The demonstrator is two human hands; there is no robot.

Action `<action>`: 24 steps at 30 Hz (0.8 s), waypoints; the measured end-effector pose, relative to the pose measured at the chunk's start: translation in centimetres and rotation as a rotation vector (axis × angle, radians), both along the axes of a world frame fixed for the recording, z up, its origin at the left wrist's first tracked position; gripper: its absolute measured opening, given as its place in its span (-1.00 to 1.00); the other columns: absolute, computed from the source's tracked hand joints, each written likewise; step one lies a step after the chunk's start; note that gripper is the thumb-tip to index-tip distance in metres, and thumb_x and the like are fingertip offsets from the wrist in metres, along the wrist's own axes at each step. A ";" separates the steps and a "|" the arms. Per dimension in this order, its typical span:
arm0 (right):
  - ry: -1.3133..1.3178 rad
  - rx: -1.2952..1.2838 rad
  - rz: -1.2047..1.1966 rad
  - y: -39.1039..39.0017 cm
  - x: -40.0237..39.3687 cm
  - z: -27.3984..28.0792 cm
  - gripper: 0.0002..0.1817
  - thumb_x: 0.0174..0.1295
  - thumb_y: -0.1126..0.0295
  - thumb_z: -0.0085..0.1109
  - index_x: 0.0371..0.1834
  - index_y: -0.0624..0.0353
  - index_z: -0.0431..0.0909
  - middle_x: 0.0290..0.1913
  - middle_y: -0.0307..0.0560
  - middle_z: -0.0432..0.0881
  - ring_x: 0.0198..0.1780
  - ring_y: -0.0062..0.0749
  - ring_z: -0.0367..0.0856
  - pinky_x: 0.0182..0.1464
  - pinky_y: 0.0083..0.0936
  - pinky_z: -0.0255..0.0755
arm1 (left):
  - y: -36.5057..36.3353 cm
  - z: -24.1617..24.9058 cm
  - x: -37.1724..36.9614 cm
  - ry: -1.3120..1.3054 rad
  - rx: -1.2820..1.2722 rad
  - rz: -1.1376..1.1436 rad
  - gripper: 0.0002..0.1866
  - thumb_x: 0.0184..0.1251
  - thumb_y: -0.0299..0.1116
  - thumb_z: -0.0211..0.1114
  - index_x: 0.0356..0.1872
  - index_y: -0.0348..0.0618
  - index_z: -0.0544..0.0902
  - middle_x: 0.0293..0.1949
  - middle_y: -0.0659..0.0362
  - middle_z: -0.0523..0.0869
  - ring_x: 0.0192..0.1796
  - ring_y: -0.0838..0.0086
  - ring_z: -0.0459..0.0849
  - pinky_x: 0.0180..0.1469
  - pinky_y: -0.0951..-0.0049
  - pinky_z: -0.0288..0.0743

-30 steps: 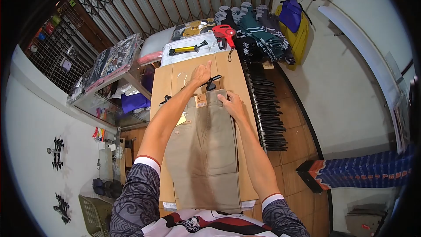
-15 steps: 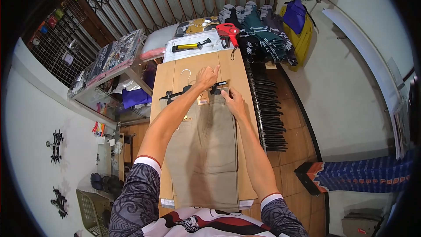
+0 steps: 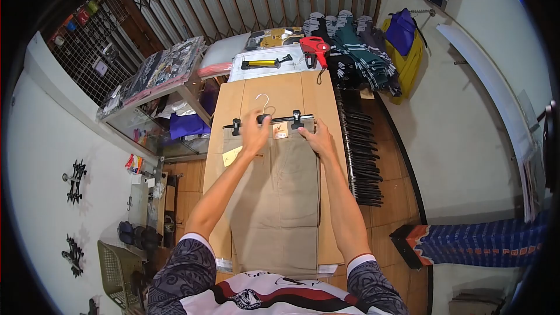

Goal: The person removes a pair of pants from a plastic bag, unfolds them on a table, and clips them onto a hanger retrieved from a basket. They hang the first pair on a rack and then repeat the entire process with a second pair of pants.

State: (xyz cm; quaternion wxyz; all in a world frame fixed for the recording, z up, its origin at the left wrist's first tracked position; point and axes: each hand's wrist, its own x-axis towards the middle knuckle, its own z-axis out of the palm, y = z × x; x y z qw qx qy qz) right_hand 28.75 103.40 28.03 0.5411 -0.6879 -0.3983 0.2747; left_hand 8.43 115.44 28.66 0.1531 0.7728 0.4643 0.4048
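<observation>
Trousers (image 3: 280, 198), 1 folded beige pair, lie flat on wood-look table (image 3: 233, 96), waist at 1 black hanger (image 3: 282, 120) with 2 clips (image 3: 297, 120); 1 yellow tag (image 3: 231, 156), 1 V-marked label (image 3: 281, 131). Left hand (image 3: 255, 135), blurred, is at hanger's middle, grip unclear; right hand (image 3: 318, 139), partly open, touches waist corner.

The left of the hands (image 3: 255, 135) is blurred and hides part of the trousers (image 3: 286, 210)

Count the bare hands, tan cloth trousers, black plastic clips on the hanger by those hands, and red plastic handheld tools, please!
Bare left hand and right hand: 2
Tan cloth trousers: 1 pair
Black plastic clips: 2
Red plastic handheld tool: 1
Total: 6
</observation>
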 end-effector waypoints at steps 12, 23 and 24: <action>0.481 0.032 0.261 -2.3 0.5 0.3 -0.51 0.35 0.45 0.38 0.31 0.27 0.50 0.00 -0.15 0.74 -0.04 -0.51 0.67 0.08 -0.54 0.54 | -0.6 2.0 -15.8 -0.518 -0.722 -0.092 -0.68 0.42 -0.23 0.46 -0.03 -0.31 0.76 -0.17 0.20 0.82 -0.19 0.59 0.71 -0.12 0.50 0.57; 0.294 0.332 0.121 -17.4 -5.5 7.3 -0.59 0.43 0.50 0.28 0.28 0.46 0.52 0.09 0.00 0.75 0.04 -0.52 0.69 0.09 -0.60 0.54 | -10.8 6.8 -20.1 -0.715 -0.575 -0.225 -0.64 0.46 -0.18 0.43 0.02 -0.32 0.75 -0.16 0.24 0.80 -0.20 0.66 0.63 -0.11 0.56 0.50; 0.284 0.328 0.060 -19.7 -7.0 8.9 -0.65 0.44 0.49 0.26 0.21 0.46 0.57 0.08 0.00 0.75 0.04 -0.52 0.69 0.10 -0.58 0.54 | -12.2 7.1 -20.7 -0.708 -0.532 -0.222 -0.63 0.46 -0.18 0.43 0.03 -0.32 0.75 -0.15 0.24 0.80 -0.19 0.66 0.62 -0.09 0.56 0.50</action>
